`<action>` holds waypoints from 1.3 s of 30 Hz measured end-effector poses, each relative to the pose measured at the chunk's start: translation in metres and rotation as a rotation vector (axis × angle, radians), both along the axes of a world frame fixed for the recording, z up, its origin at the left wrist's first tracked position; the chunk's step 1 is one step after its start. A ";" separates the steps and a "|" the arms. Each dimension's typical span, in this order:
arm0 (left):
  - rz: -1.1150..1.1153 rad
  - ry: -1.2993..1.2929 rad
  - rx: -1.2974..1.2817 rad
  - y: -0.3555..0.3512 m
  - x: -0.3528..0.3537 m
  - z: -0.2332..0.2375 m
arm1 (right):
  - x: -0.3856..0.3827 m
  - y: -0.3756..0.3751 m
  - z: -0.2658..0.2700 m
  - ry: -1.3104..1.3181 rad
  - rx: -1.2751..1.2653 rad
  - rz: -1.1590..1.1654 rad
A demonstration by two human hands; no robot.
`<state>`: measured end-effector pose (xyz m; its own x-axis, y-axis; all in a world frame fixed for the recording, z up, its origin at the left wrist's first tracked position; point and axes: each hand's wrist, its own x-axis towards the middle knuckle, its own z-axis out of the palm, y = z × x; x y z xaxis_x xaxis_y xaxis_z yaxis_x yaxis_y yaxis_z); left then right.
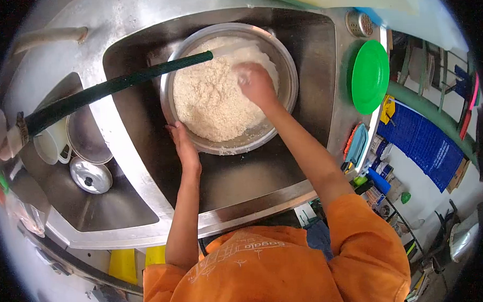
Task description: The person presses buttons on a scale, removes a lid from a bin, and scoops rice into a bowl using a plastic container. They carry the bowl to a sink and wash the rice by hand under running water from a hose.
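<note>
A large metal bowl (287, 59) stands in the right sink basin, with pale, wet grains (213, 101) in it. My left hand (185, 147) is against the bowl's lower left outer side, fingers extended and spread. Inside the bowl, at the right of the grains, is my right hand (254, 82); its fingers are curled, and what they hold, if anything, is hidden. Water runs from a dark green hose (127, 80) whose end is over the bowl.
The left basin holds a metal lid (91, 176), a pan (86, 132) and a white container (50, 144). On the right ledge are a green plate (370, 76), a perforated metal cup (360, 23) and a brush (354, 144).
</note>
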<state>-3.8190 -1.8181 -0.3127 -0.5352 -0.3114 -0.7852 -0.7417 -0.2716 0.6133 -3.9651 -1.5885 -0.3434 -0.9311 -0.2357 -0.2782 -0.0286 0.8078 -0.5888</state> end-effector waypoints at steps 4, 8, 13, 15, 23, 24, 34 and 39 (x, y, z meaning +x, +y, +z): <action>-0.028 -0.006 -0.006 -0.001 0.001 -0.004 | -0.037 -0.011 -0.018 0.166 -0.180 -0.413; 0.044 -0.002 0.076 -0.002 0.003 -0.005 | -0.079 -0.040 -0.042 0.106 -0.016 -0.193; 0.097 -0.021 0.157 -0.001 -0.002 0.005 | -0.049 -0.109 -0.009 -0.002 0.249 0.006; 0.123 0.008 0.244 0.001 -0.010 0.021 | -0.019 -0.117 -0.016 0.198 0.166 0.177; 0.100 0.017 0.241 -0.005 -0.018 0.031 | 0.036 -0.021 -0.009 0.293 0.208 0.301; 0.116 -0.021 0.215 -0.003 -0.018 0.033 | 0.032 -0.023 -0.008 0.293 0.206 0.309; 0.196 0.009 0.170 -0.003 -0.012 0.025 | -0.012 -0.174 -0.040 0.157 0.047 -0.142; 0.246 0.257 0.480 -0.015 0.000 0.009 | 0.080 -0.145 -0.016 0.218 0.036 0.191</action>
